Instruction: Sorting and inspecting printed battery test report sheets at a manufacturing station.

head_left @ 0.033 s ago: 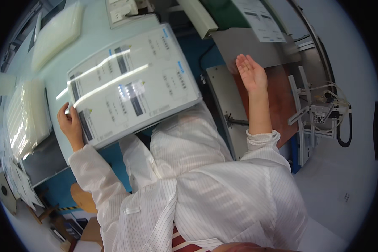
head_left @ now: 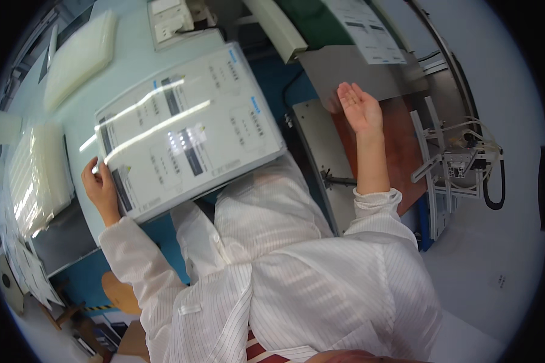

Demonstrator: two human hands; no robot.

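Note:
A stack of clear-covered printed sheets [head_left: 163, 136], white with black print and blue marks, lies on the pale table in front of me. My left hand [head_left: 101, 192] rests at the stack's left edge. Its fingers are slightly curled and apart, the thumb side next to the sheets, and nothing shows between them. To the right, my right hand [head_left: 361, 109] is held palm up with the fingers stretched out, holding nothing. It is over the border of a grey plate [head_left: 369, 72] and a reddish-brown surface [head_left: 393, 145].
Translucent plastic sheets are piled at the far left [head_left: 82, 54] and nearer left [head_left: 37, 175]. A printed sheet [head_left: 369, 33] hangs over a green surface at the back right. A metal frame with hoses [head_left: 460, 160] stands at right. White sockets [head_left: 169, 21] sit at the table's back.
The whole view has shifted slightly, with the stack appearing a little lower. Both hands keep nearly the same pose and place.

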